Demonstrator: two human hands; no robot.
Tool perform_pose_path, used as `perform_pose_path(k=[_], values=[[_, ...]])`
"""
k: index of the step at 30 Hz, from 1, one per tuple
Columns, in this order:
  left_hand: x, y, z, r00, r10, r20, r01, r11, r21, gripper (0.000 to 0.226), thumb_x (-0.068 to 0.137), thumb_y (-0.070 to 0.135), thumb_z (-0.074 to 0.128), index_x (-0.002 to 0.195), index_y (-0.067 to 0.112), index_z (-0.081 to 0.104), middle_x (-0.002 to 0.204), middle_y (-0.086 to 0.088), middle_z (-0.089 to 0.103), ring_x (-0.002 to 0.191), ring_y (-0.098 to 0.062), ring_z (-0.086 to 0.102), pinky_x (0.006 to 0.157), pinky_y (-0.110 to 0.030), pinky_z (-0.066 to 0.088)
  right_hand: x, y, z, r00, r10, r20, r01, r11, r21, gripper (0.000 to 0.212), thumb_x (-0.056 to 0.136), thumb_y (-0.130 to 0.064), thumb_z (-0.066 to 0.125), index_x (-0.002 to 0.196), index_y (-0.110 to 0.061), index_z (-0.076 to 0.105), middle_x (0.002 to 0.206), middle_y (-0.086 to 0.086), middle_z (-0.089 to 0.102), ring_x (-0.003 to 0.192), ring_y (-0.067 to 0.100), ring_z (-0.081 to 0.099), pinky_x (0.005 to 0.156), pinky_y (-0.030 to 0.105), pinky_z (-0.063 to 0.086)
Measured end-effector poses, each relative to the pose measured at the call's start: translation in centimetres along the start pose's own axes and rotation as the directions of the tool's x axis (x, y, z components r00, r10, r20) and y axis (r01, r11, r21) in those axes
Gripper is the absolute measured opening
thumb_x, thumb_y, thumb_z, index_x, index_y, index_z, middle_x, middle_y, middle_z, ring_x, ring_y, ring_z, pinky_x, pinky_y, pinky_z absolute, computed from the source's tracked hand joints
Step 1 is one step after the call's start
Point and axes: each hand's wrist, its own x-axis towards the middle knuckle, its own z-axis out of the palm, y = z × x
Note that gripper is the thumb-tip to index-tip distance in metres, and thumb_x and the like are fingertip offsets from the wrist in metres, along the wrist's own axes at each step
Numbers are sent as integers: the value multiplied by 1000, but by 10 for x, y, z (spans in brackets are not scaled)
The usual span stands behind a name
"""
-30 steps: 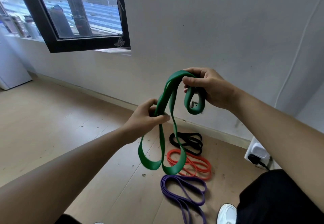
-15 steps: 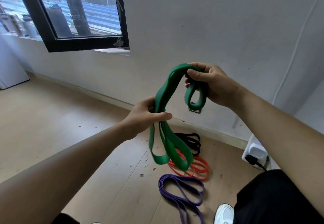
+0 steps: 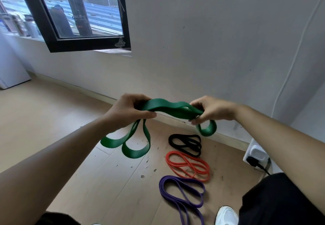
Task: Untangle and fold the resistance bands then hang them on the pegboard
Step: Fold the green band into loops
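Green band [image 3: 168,108] held in the air above the floor [image 3: 52,122], stretched between both hands. Left hand [image 3: 126,112] grips one end, fingers curled round it; two loops hang below this hand. Right hand [image 3: 209,110] pinches the other end, a small loop drooping beneath it. On the floor near the wall: black band [image 3: 184,143], red band [image 3: 188,165], purple band [image 3: 182,193], each coiled, lying in a row.

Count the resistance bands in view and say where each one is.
4. The green band is gripped by the left hand and right hand. The black band, red band and purple band lie on the floor, black nearest the wall, purple nearest the shoe. None seems hidden.
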Motion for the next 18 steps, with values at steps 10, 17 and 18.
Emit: perform_pose_path(k=[10,17,18], values=[[1,10,5,1000,8,31,-4,994,-111,30,79,12,83,107,9,75,93,-11,75,86,-24,72,81,-33,59,16,-61,42,975,-215,-64,224,922,316,41,88,-21,79,126,-20,64,118,5,70,111,18,67,95,32,55],[0,13,10,999,-42,-16,36,966,-254,24,89,8,72,113,5,70,93,-6,72,85,-15,67,82,-30,55,27,-66,61,968,-214,-131,248,892,377,32,89,-17,76,118,-9,63,99,-1,68,89,13,69,81,29,57],[0,13,9,998,-60,-20,52,963,-265,25,89,8,73,114,6,70,93,-5,71,85,-15,67,83,-31,55,28,-66,62,968,-207,-141,248,878,410,35,90,-15,76,120,-4,62,104,7,66,91,20,69,84,33,59]])
